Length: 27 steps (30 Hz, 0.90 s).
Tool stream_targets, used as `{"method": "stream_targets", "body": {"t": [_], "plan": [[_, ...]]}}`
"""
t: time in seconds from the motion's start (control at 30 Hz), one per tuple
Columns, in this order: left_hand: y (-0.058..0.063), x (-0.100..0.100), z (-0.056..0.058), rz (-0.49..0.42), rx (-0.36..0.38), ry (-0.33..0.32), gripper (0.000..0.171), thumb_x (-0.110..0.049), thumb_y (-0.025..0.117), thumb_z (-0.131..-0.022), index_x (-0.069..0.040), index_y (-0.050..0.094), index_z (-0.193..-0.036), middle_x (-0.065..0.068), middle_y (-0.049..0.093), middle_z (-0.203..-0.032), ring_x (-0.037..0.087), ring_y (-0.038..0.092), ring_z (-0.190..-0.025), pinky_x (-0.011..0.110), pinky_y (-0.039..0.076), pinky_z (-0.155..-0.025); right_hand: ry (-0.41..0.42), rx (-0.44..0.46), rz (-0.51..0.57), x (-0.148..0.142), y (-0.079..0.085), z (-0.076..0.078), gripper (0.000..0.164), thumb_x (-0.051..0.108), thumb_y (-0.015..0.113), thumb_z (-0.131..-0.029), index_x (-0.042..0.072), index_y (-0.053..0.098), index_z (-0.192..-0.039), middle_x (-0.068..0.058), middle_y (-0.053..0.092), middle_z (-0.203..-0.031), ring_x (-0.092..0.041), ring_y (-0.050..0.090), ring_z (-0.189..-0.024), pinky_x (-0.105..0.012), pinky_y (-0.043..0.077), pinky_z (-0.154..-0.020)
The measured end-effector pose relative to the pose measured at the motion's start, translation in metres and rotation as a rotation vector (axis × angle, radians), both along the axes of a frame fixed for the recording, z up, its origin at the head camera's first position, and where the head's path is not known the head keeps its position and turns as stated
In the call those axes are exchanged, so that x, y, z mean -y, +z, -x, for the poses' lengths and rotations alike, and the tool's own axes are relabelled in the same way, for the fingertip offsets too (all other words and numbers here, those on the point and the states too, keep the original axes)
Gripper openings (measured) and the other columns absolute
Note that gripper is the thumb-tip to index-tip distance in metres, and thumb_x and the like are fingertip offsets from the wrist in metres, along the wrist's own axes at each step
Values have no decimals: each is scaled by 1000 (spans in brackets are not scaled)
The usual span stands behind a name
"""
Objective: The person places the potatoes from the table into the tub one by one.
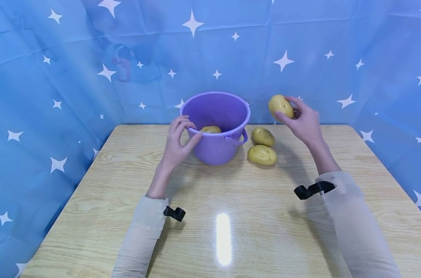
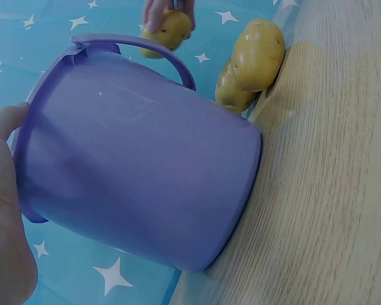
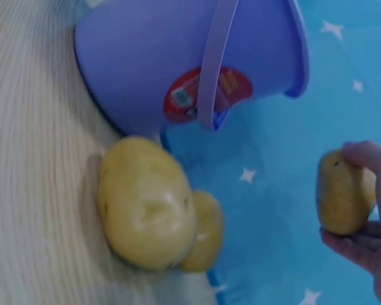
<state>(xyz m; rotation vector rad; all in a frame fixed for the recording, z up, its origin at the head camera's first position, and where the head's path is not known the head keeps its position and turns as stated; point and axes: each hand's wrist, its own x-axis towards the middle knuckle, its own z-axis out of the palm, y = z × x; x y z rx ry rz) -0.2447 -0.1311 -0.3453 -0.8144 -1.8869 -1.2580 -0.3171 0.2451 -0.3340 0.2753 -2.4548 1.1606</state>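
A purple bucket stands upright at the back of the table, with a potato visible inside. My left hand grips its near left rim, thumb along the edge; the left wrist view shows the bucket wall from the side. Raised to the right of the bucket, my right hand holds a yellow potato between thumb and fingers, clear of the tabletop. Two more potatoes lie beside the bucket: one nearer the front, the other just behind it.
The bucket's purple handle hangs down on its right side, over a red label. A blue curtain with white stars rises behind the wooden table. Black mounts sit at both wrists.
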Motion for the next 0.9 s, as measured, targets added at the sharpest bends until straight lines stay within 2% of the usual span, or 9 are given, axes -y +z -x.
{"method": "stream_targets", "body": {"t": [0.17,0.27,0.47,0.7,0.9], "plan": [[0,0,0,0,-4,-2,17,6,74,-82,11,62,-92,29,58,-101,53,48,-121,50,30,-113,27,-58,29,14,15,-5,61,40,78,-88,20,59,-142,-24,69,-116,-5,65,-87,-11,49,-69],[0,0,0,-2,-5,-4,17,6,74,-81,11,62,-92,29,58,-101,55,47,-121,50,30,-113,46,-90,40,22,22,-9,60,36,80,-87,19,60,-141,-23,69,-112,3,61,-82,-12,49,-71],[0,0,0,0,2,-2,17,6,74,-82,11,61,-93,28,58,-101,55,47,-121,50,30,-113,84,-124,43,38,35,-16,59,34,81,-87,20,60,-140,-20,70,-115,2,62,-85,-13,50,-76],[1,-1,0,-3,-1,-5,17,5,73,-82,11,61,-92,29,58,-101,54,47,-121,50,30,-113,121,-128,26,51,45,-22,59,35,81,-86,22,61,-140,-17,70,-118,-7,65,-90,-16,51,-77],[1,0,0,-4,0,-5,17,4,73,-82,11,61,-92,29,58,-101,55,47,-121,51,30,-113,171,-179,-9,64,50,-22,59,30,82,-86,16,61,-140,-13,69,-123,-14,67,-93,-16,50,-77]]}}
